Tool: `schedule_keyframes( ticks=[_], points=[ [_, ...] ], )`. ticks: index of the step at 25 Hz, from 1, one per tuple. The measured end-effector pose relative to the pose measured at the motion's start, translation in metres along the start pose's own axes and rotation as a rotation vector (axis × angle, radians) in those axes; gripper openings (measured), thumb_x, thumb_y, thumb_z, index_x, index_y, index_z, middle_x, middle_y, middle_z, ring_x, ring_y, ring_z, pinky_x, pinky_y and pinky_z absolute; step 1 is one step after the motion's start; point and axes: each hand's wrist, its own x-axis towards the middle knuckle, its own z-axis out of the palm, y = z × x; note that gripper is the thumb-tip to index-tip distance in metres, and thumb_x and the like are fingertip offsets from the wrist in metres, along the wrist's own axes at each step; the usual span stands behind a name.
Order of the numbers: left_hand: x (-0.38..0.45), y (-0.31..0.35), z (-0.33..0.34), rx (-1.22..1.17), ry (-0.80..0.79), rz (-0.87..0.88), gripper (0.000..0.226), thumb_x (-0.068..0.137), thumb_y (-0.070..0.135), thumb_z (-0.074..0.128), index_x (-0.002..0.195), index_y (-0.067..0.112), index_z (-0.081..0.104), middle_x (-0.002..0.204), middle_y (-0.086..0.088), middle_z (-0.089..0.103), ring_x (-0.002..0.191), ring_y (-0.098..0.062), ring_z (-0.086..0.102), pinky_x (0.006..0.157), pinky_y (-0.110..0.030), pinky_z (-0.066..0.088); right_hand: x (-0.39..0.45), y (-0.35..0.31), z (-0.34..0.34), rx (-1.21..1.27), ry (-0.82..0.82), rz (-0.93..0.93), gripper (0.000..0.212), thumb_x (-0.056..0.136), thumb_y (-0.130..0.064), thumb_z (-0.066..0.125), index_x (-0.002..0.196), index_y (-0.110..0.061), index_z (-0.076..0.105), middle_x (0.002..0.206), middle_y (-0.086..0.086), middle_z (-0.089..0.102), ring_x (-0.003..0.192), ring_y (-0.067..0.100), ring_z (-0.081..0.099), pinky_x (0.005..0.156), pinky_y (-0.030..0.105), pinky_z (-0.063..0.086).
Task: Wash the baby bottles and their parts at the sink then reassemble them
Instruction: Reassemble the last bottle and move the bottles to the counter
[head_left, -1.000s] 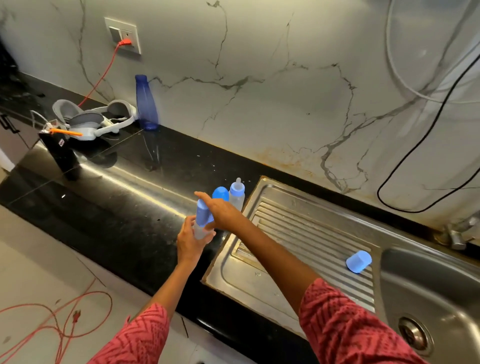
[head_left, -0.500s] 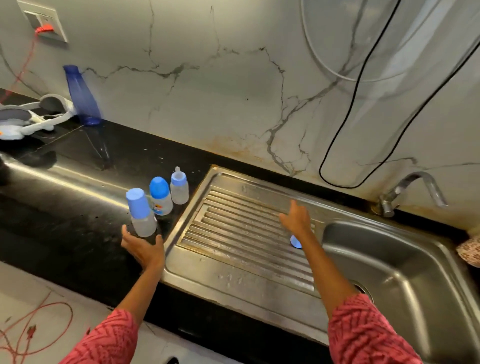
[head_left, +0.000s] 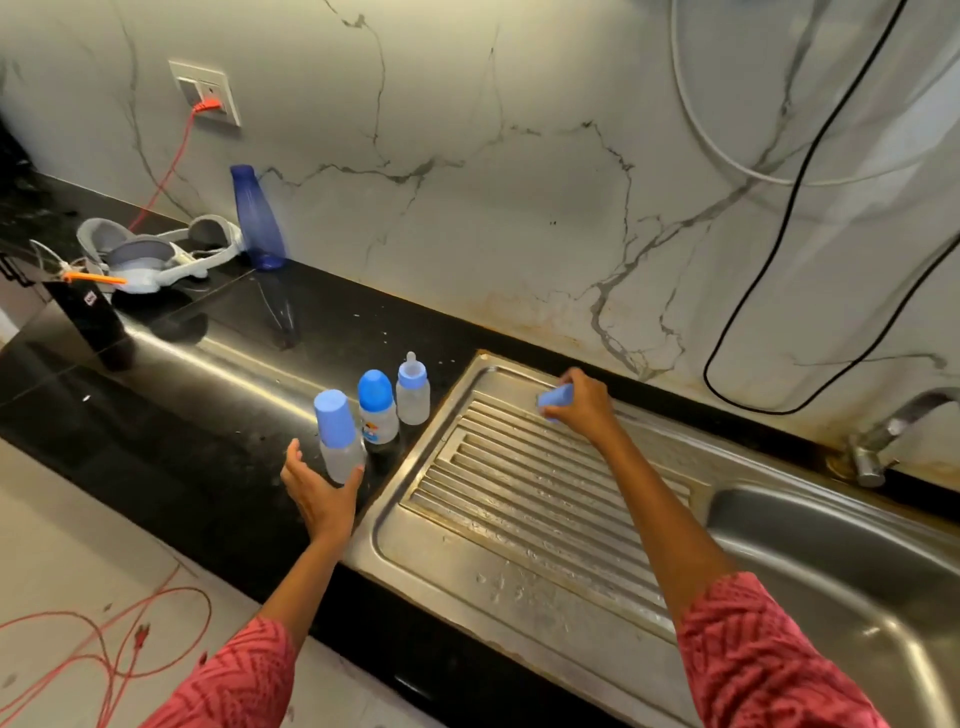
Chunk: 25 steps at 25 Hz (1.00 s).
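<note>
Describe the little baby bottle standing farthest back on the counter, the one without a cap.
The uncapped baby bottle is a small, cloudy-clear plastic bottle with a light blue screw collar and a pale nipple poking up from it. It looks empty and stands upright on the black counter, just beside the edge of the steel drainboard, last in a row of three bottles. Neither hand touches it; the right hand holds a blue cap above the drainboard nearby.

Black polished countertop (head_left: 171, 415) carries steel sink unit (head_left: 519, 587). Just left of sink's ribbed drainboard: three baby bottles (head_left: 377, 408) upright in row. Far left of sink, by wall: tall blue bottle (head_left: 256, 218), grey-white headset (head_left: 156, 254), black box (head_left: 96, 319).
</note>
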Motion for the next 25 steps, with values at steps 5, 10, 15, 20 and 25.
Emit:
schedule_keyframes(
  ticks=[5,10,15,20,25],
  points=[
    [0.030,0.006,-0.001,-0.013,-0.104,0.021,0.072,0.070,0.003,0.078,0.132,0.009,0.040,0.130,-0.013,0.048,0.120,-0.028,0.047,0.100,-0.040,0.041,0.042,-0.132,0.029,0.000,-0.082,-0.291,0.048,0.077,-0.016,0.076,0.118,-0.008,0.053,0.120,0.011,0.056,0.109,0.023,0.056,0.087,0.028,0.047],
    [0.060,0.000,-0.006,-0.035,-0.183,0.032,0.064,0.072,0.002,0.076,0.129,0.008,0.046,0.125,-0.012,0.054,0.116,-0.026,0.051,0.096,-0.038,0.043,0.082,-0.184,0.072,-0.320,-0.219,-0.423,0.052,0.075,-0.006,0.076,0.120,-0.009,0.050,0.122,0.012,0.056,0.109,0.026,0.055,0.090,0.028,0.045],
    [0.077,-0.004,-0.004,-0.049,-0.259,0.050,0.064,0.073,0.002,0.075,0.130,0.009,0.045,0.127,-0.012,0.055,0.118,-0.026,0.052,0.098,-0.039,0.044,0.095,-0.177,0.103,-0.485,-0.320,-0.406,0.051,0.077,-0.008,0.076,0.121,-0.007,0.051,0.121,0.013,0.056,0.110,0.026,0.056,0.093,0.030,0.046],
    [0.076,-0.003,0.001,-0.060,-0.283,0.052,0.063,0.075,0.003,0.074,0.131,0.011,0.045,0.128,-0.010,0.055,0.120,-0.022,0.050,0.098,-0.033,0.041,0.100,-0.165,0.111,-0.342,-0.324,-0.344,0.049,0.077,-0.006,0.074,0.120,-0.007,0.050,0.121,0.014,0.056,0.109,0.026,0.056,0.092,0.028,0.046],
    [0.073,-0.006,0.002,-0.065,-0.318,0.072,0.063,0.075,0.006,0.075,0.130,0.012,0.046,0.127,-0.008,0.056,0.117,-0.017,0.050,0.096,-0.029,0.042,0.107,-0.166,0.126,-0.362,-0.283,-0.367,0.049,0.078,-0.002,0.072,0.121,-0.009,0.049,0.122,0.014,0.054,0.108,0.025,0.055,0.087,0.024,0.044]
  ],
)
